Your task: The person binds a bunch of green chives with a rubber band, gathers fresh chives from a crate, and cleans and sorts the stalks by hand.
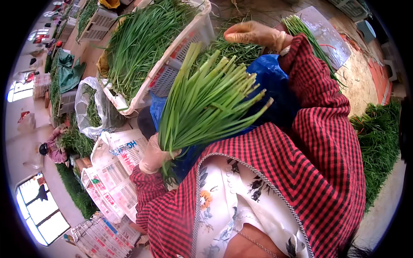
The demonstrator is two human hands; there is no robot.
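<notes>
My gloved left hand point(155, 155) is wrapped round the leafy part of a thick bunch of garlic chives point(211, 96). The pale cut ends fan out up and to the right, and some leaf tips hang below the fist. Off to the upper right, my gloved right hand point(256, 36) is raised beyond the cut ends, apart from the bunch. Its fingers stretch leftward with nothing visible in them. Beneath it lie loose green leaves point(241, 50). A blue plastic sheet point(275, 92) covers my lap under the bunch.
A white plastic crate point(165, 71) heaped with chives stands ahead on the left. Another chive bundle point(303, 30) lies by a board point(325, 36) at upper right. A green heap point(376, 146) sits at far right. Printed white sacks point(120, 159) and another person point(56, 144) are at left.
</notes>
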